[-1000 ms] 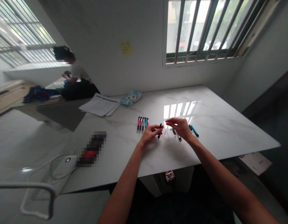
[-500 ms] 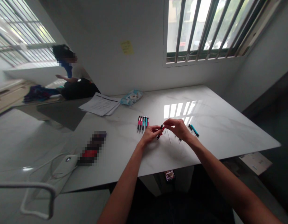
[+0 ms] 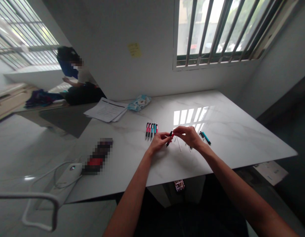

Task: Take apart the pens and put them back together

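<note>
My left hand (image 3: pixel 159 142) is closed around a red and black pen (image 3: pixel 169 143), which it holds tilted above the table. Close against the pen's upper end, my right hand (image 3: pixel 188 135) has its thumb and fingers pinched together; what lies between them is too small to make out. To the left stands a row of several red or teal pens (image 3: pixel 149 131), side by side on the table. Below my right hand lie thin white refills (image 3: pixel 179 144) and small parts, partly hidden by the hand. Teal pen pieces (image 3: pixel 206 138) rest to its right.
Printed papers (image 3: pixel 106 110) and a blue packet (image 3: pixel 139 103) lie toward the wall on the marble-patterned table (image 3: pixel 231 131). A white power strip (image 3: pixel 69 174) with a cable is at left. A phone (image 3: pixel 179 185) shows below the front edge. Another person (image 3: pixel 80 82) sits far left.
My right fingertips have shifted very slightly at the pen's upper end. Both hands stay in nearly the same place. The other person's head and arm have moved a little.
</note>
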Demonstrator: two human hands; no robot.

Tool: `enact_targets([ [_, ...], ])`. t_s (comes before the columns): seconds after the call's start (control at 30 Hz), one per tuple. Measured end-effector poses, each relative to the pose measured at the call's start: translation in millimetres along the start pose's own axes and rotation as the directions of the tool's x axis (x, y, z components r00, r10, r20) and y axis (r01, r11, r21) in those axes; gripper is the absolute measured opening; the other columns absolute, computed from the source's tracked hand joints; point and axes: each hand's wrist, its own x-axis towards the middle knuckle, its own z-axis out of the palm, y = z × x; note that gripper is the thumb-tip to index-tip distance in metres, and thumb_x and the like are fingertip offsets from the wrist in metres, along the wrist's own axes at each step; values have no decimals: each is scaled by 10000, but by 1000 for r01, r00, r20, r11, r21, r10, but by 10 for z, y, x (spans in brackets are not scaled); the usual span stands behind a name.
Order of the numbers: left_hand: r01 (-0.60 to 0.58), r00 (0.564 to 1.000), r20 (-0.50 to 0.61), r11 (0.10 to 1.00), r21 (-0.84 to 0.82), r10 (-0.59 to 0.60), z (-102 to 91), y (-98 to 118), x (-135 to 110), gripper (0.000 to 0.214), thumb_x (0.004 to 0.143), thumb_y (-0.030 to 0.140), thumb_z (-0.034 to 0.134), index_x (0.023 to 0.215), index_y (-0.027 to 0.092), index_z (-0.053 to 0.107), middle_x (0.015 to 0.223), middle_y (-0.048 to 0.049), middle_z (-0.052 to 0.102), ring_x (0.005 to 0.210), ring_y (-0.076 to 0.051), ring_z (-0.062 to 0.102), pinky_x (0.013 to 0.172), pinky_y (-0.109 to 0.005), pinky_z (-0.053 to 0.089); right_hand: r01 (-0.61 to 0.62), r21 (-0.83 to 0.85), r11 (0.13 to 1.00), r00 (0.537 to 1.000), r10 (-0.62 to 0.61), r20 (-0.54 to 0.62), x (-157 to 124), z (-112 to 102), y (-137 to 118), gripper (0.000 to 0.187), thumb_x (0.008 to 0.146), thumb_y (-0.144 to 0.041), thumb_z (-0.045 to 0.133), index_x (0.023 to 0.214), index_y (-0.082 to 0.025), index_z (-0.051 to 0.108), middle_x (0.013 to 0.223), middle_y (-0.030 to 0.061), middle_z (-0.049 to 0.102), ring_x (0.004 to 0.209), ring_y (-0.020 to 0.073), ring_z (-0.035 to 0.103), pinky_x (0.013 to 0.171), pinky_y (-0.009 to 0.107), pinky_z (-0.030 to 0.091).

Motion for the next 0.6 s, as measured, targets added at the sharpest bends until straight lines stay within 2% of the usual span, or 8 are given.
enact_targets([
  [0.17,-1,1000,-23,1000,-28,1,-7,-4,-5,439,748,503,858,968,127,796,837,-85,764,747,-179,702,690,-273,552,17,-15,1000,1000,-17,25,-5,-35,6,127,942,-278,712,1039,-246,789,938,22,808,826,184,767,761,310,618],
  [0.27,-9,997,-71,999,-47,6,-30,-11,3,456,743,504,863,999,134,795,862,-84,767,760,-184,713,701,-281,561,81,-163,983,996,-74,50,-10,-108,-7,102,956,-230,698,995,-231,792,937,38,793,806,179,731,762,319,584],
  [0.33,-15,995,-102,998,-58,9,-49,-24,16,463,733,500,871,1007,134,794,854,-80,764,752,-184,715,697,-280,563,157,-292,943,983,-120,141,-15,-164,-8,113,960,-194,692,943,-227,799,927,47,782,849,194,703,797,337,557],
  [0.47,-33,990,-140,997,-75,22,-76,-61,48,477,718,508,879,998,130,797,829,-73,757,733,-182,714,686,-276,561,313,-404,860,897,-128,422,-31,-218,7,169,947,-114,684,943,-233,804,944,54,777,908,208,666,807,329,521],
  [0.6,-36,987,-160,997,-75,24,-84,-75,54,483,711,517,879,989,131,798,825,-71,757,731,-192,719,681,-283,564,378,-430,820,817,-77,572,-46,-180,-13,230,920,-33,670,966,-218,799,909,51,763,876,192,669,739,290,478],
])
